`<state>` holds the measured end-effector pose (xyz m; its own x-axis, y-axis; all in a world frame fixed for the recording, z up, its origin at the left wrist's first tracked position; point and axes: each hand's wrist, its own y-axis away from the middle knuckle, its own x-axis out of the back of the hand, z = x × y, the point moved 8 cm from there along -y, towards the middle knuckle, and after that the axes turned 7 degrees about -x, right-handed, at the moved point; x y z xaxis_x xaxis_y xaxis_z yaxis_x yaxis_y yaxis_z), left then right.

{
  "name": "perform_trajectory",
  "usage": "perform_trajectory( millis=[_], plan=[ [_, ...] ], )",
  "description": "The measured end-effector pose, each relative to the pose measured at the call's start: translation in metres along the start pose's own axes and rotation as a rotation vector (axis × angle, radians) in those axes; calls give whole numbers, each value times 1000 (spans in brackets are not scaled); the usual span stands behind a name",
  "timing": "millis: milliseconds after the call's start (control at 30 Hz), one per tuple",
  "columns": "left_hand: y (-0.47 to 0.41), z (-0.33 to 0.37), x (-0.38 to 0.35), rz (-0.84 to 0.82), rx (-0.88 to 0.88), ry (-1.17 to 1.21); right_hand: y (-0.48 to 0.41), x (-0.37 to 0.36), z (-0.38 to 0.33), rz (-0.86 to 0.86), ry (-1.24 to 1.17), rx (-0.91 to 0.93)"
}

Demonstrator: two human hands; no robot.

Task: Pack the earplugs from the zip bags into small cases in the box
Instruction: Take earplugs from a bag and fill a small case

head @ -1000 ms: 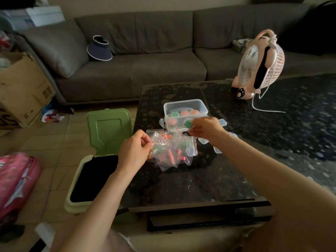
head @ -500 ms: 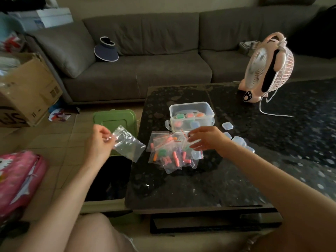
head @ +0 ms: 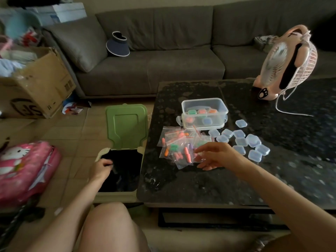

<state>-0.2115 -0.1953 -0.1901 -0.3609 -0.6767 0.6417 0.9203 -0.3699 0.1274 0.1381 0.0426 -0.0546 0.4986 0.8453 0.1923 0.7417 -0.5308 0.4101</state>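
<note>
Down from mid-air, the left hand (head: 101, 167) is reaching over the open bin (head: 118, 194) left of the table (head: 200, 186), fingers curling inward; whether they are gripping anything I cannot tell. The zip bags (head: 174, 148) of earplugs (head: 187, 152) are lying piled on the table just near of the clear box (head: 204, 113). The right hand (head: 216, 155) is hovering at the pile's right edge, fingers spread apart, with empty small cases (head: 241, 140) lying farther right.

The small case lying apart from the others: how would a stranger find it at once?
Start at the dark table, then the clear box on it. Right of the box lie empty clear cases in a cluster. This small case sits alone, beyond the cluster, nearest the pink fan.
</note>
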Motion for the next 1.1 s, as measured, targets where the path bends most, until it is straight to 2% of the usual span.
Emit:
perform_trajectory(
  millis=[167,400,500,633,733,867,1100],
  plan=[
    [7,48,8,12,-129,-22,0,8,3,32,-22,-5],
    [69,193,1,-103,-556,-103,-2,16,4,73,-20,14],
    [108,235,-21,-94,-658,-139,-6,24,7,138,6,7],
    [134,239,-76,-123,-687,-234,-17,32,14,212,119,-24],
    [133,222,-102,-125,-627,-344,-22,37,18,289,224,-4],
    [129,215,-116,-130,-611,-374,-19,41,10,453,547,120],
    [136,228,-109,-12,-679,-402,-14,33,2,459,649,198]
  ],
)
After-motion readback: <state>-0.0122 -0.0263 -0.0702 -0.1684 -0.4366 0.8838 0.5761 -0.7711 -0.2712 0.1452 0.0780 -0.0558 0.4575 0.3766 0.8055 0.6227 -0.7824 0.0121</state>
